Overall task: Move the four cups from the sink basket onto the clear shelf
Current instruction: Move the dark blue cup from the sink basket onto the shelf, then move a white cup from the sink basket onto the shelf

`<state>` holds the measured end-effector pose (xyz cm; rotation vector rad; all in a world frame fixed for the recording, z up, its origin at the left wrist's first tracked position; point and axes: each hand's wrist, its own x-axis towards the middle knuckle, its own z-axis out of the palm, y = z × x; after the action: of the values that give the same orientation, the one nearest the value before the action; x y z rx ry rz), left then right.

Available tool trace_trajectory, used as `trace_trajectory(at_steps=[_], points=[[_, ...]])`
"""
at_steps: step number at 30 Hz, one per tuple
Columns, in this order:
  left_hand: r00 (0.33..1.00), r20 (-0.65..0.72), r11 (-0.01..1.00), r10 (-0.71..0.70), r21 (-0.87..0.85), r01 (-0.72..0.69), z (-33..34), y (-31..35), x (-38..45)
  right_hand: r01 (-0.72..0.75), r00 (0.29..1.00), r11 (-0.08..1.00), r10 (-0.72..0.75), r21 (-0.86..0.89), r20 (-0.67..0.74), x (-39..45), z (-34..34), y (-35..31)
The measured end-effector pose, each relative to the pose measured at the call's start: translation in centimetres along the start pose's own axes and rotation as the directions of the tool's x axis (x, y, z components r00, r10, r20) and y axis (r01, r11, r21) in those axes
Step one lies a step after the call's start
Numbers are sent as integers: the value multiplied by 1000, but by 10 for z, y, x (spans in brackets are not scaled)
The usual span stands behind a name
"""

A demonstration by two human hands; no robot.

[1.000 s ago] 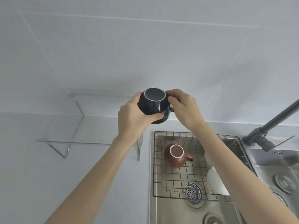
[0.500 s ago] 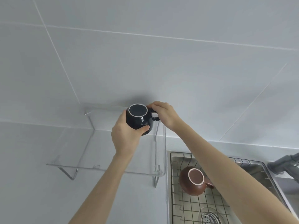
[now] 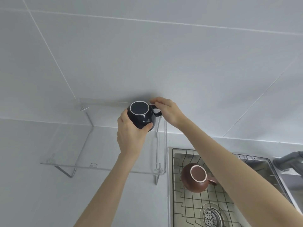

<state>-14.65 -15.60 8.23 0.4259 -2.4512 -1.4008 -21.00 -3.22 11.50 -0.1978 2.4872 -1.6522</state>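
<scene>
A dark navy cup (image 3: 141,115), upside down with its white-ringed base facing me, is over the back right part of the clear shelf (image 3: 101,145). My left hand (image 3: 131,136) wraps the cup's body from below. My right hand (image 3: 167,112) pinches its handle. Whether the cup touches the shelf cannot be told. A brown cup (image 3: 196,177) lies upside down in the wire sink basket (image 3: 193,205), to the right of the shelf. My right forearm hides part of the basket.
The shelf hangs on metal brackets (image 3: 72,173) against a white tiled wall (image 3: 147,54). A drain strainer (image 3: 211,215) sits in the sink under the basket. A grey faucet (image 3: 288,161) reaches in from the right edge.
Both hands have carried the navy cup up and left from above the sink to the shelf's back right corner. My view has swung left, so the sink now lies at the lower right.
</scene>
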Motion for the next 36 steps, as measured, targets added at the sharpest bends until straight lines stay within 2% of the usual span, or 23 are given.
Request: trace_trajectory(at_steps=[3,5,9,12,14,18,23,26,31,34,36], points=[[996,76,999,39,-19,-38,-4,5,0,30,996,999,-27,37,-82,-16,-22,1],[992,74,994,105,-4,-105,-5,13,-9,19,991,997,-9,75,-135,-34,-42,7],[938,-2,934,346,-91,-345,5,46,-54,-52,972,985,88,165,-218,-83,-78,25],[886,127,887,447,-194,-420,26,63,-94,-106,949,978,153,181,-274,-121,-103,39],[859,283,901,426,-212,-377,47,65,-119,-139,932,973,191,183,-308,-148,-121,52],[776,567,961,275,-193,-200,91,58,-164,-224,877,954,286,197,-386,-201,-154,87],[625,777,997,72,-80,-16,142,40,-207,-350,796,917,398,191,-455,-260,-173,142],[520,853,996,-49,4,86,165,28,-228,-448,746,876,477,181,-465,-285,-176,175],[402,889,968,-218,144,206,187,7,-247,-547,692,823,548,153,-470,-307,-171,207],[362,900,948,-243,142,285,202,-1,-253,-598,655,785,596,164,-465,-313,-164,225],[383,892,932,-239,100,348,208,-2,-256,-617,636,768,614,170,-467,-315,-158,232]])
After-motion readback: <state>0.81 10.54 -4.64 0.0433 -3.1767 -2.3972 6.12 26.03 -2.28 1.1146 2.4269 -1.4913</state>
